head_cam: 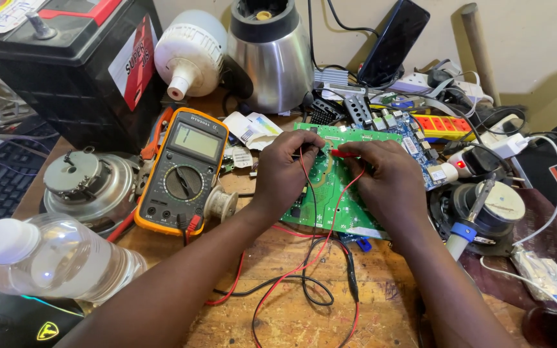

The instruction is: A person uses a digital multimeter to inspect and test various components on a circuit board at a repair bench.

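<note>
- Head view: a flat green printed circuit board (330, 187) lies on the wooden bench (381, 283), near its far edge, with the back corner running in among cables and a blue board.
- The left hand (285, 171) rests on the board's left edge, its fingers (307, 143) pressed together, seemingly around a black probe lead (311, 193); the probe tip itself is hidden.
- The right hand (385, 177) lies over the board's right half, its fingers pinching a slim red test probe (343, 153) whose tip touches the board near the far edge.
- Judged by its look, the board is light, stiff and thin, yet fragile: best held by its bare edges, not by the soldered parts.
- The probes look light and slippery, with springy leads that can tug them off a point.
- The red lead (330, 232) and the black one loop toward the bench's near edge.
- A yellow-cased digital multimeter (185, 171) stands to the left of the board, just beside the left wrist.
- A clear plastic water bottle (59, 258) lies at the bench's near left corner.
</note>
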